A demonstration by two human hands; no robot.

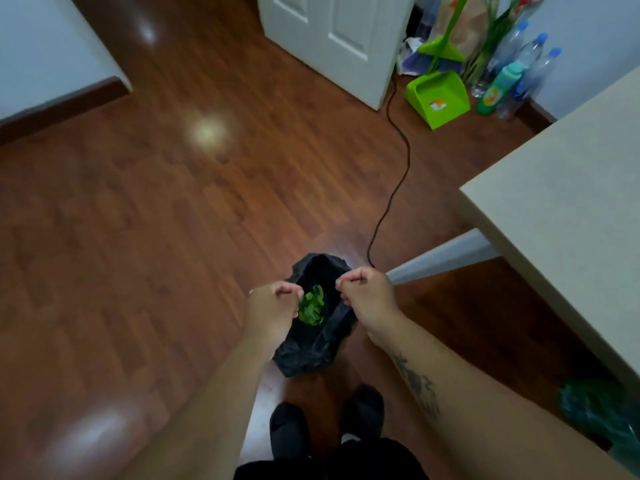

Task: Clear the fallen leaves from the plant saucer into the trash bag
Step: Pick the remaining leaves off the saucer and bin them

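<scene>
A black trash bag (311,351) hangs above the wooden floor, held open between both hands. My left hand (272,308) is closed on the bag's left rim, and my right hand (369,296) is closed on its right rim. Green leaves (312,310) lie bunched inside the bag's mouth. No plant saucer is in view.
A beige table (568,209) juts in from the right, with a green plastic bag (599,417) under it. A black cable (398,174) runs across the floor. A green dustpan (438,98), a broom and several bottles (519,71) stand by the white door (332,39). My feet (325,420) are below the bag.
</scene>
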